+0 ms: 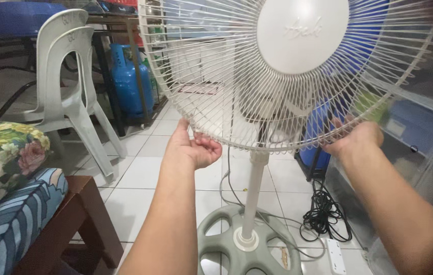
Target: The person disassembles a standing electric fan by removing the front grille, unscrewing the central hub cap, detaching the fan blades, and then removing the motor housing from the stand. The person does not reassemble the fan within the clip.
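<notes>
The left hand (192, 147) curled its fingers around the lower rim of the fan guard (216, 76), gripping the wires, while the right hand (356, 138) clasped the same rim on the far side, palm turned inward. Both forearms reached up from below. The fan stood on a pole (253, 193) rising from a grey round base (211, 239) on the tiled floor. A black cord (323, 214) and power strip (336, 257) lay beside the base; a plastic chair (69, 86) and blue gas tank (130, 81) stood behind, a cushioned seat (8, 203) at left.
</notes>
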